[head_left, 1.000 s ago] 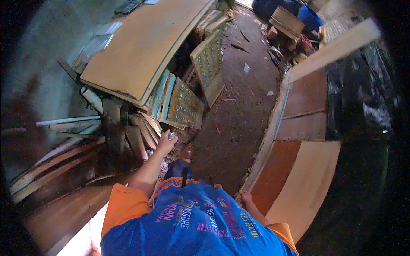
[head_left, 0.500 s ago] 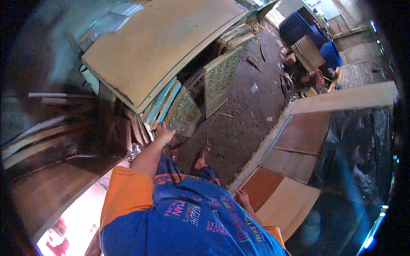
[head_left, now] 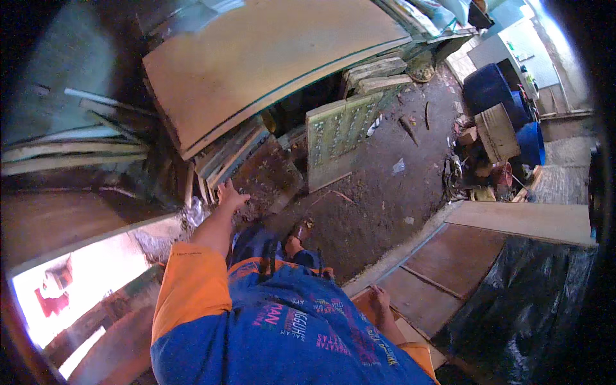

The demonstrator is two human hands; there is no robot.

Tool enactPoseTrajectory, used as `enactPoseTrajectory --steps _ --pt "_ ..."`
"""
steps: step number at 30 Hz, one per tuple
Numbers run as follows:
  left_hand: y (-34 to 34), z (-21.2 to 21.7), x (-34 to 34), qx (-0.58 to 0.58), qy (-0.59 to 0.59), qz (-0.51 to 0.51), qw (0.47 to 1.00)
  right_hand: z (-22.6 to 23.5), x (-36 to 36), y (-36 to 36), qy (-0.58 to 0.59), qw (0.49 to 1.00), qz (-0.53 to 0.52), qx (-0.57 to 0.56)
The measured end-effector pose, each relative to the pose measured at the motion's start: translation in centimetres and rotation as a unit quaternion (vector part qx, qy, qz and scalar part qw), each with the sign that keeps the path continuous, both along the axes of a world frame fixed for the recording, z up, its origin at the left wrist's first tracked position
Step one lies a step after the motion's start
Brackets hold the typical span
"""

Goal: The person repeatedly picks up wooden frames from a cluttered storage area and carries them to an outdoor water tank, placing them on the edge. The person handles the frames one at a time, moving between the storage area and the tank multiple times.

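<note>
Against the leaning stack of boards (head_left: 224, 160), the left hand (head_left: 226, 194) is spread wide, fingers touching a board edge; the right hand (head_left: 380, 301) is rested flat, empty, on the plywood sheet (head_left: 443, 269) for balance.

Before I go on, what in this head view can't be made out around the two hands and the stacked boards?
- Left hand: whether it touches the leaning boards; the fisheye view is too small.
- Right hand: its grip on the brown panel, hidden underneath the hand.
- Space under the large tan sheet: deep shadow.
- Lower left: overexposed glare.
- Feet: mostly hidden by the shirt.
</note>
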State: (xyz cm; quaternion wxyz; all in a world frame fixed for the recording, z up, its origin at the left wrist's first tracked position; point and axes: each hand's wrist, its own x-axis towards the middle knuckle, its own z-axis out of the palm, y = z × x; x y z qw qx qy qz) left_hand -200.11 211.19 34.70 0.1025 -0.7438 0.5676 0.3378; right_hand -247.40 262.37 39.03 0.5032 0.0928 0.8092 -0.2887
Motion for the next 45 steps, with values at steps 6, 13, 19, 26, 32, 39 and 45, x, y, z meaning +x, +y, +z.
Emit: enactPoseTrajectory --steps 6,13,19,26,32,39,45 --pt "2.5 2.8 -2.3 0.014 0.011 -0.012 1.000 0.5 -1.1 -3.9 -0.016 0.999 0.016 -0.043" --pt "4.8 3.1 -6.2 0.025 0.100 -0.052 0.993 2.7 1.3 -5.1 -0.082 0.984 0.158 0.023" --pt "7.0 2.6 -5.6 -0.027 0.152 -0.116 0.981 8.6 6.0 -12.4 0.053 0.977 0.207 0.020" --pt "10.9 9.4 0.8 -0.022 0.195 -0.181 0.964 11.3 11.9 -24.0 0.151 0.900 0.369 -0.174" --pt "15.5 16.3 8.6 -0.008 0.169 -0.164 0.972 8.7 17.7 -36.6 0.349 0.712 0.598 -0.118" --pt "22.6 20.0 12.9 -0.040 0.062 -0.070 0.995 3.2 27.1 -47.8 0.292 0.587 0.739 -0.155" --pt "28.1 23.0 13.9 0.012 0.005 0.046 0.999 -1.8 32.2 -55.1 0.314 0.472 0.813 -0.133"
